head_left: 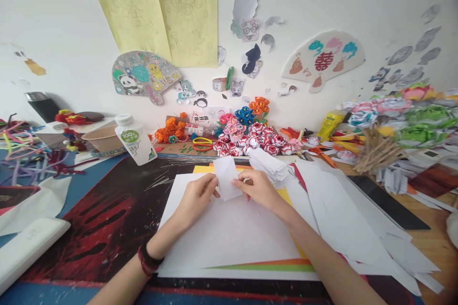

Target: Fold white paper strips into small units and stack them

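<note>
A small white paper rectangle is held up between my two hands, above the larger white sheets. My left hand pinches its left edge between thumb and fingers. On the opposite edge, my right hand grips it the same way, with the thumb on the face of the paper. Below lies a stack of large white sheets, with yellow, orange and green sheets peeking out at its edges. Just behind my right hand sits a pile of small cut white papers.
Red-and-white paper flowers stand along the wall. A white bottle and a brown bowl are at the back left. White paper strips and a black flat object lie right. A white case rests at the left edge.
</note>
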The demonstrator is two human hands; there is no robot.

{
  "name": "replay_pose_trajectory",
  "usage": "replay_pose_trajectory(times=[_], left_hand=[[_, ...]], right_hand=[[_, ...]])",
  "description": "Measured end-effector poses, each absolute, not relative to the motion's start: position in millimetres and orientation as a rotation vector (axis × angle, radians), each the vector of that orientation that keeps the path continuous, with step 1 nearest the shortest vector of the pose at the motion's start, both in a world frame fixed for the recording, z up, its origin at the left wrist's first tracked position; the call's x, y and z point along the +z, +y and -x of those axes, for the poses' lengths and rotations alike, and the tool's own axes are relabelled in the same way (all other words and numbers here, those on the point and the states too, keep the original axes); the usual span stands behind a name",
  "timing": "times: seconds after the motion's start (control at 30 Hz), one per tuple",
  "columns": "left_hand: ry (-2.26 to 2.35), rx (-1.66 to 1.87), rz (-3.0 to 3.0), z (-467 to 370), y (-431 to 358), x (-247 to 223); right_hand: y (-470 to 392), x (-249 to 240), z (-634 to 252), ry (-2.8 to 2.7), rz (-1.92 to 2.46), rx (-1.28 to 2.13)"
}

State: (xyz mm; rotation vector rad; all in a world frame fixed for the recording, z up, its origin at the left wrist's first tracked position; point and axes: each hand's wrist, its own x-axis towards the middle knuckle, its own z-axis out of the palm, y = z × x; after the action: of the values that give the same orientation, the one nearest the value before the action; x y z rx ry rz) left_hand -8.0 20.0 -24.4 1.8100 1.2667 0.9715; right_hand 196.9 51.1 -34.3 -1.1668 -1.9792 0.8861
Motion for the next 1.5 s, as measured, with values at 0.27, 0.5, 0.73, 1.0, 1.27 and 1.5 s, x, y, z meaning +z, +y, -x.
replay_pose_trajectory(times=[0.27, 0.5, 0.73, 1.0, 1.27, 1.5], left_hand=[[1.487, 1.065, -2.162, 8.3, 16.3, -23.8], [1.51, 1.039, -2.272, 9.8, 16.2, -25.2], [1.534, 0.914, -2.275, 8.4, 17.2, -27.9], [1.584, 0.877, -2.337, 8.7, 16.4, -29.5], [1.634, 0.89, -2.402, 10.1, 16.1, -30.5], [1.633, 0.87, -2.406, 8.0, 16.0, -32.4]], right_hand=[[49.2, -32.3, -193.1, -2.0, 1.128, 0.624], [48.1, -29.9, -193.9, -2.043, 1.145, 0.666], [47.4, -31.1, -195.0, -2.085, 1.174, 0.664], [46.1, -28.2, -194.9, -2.095, 1.203, 0.663], [47.1, -27.8, -196.3, -2.09, 1.213, 0.614], [45.3, -25.7, -196.0, -2.099, 1.205, 0.664]])
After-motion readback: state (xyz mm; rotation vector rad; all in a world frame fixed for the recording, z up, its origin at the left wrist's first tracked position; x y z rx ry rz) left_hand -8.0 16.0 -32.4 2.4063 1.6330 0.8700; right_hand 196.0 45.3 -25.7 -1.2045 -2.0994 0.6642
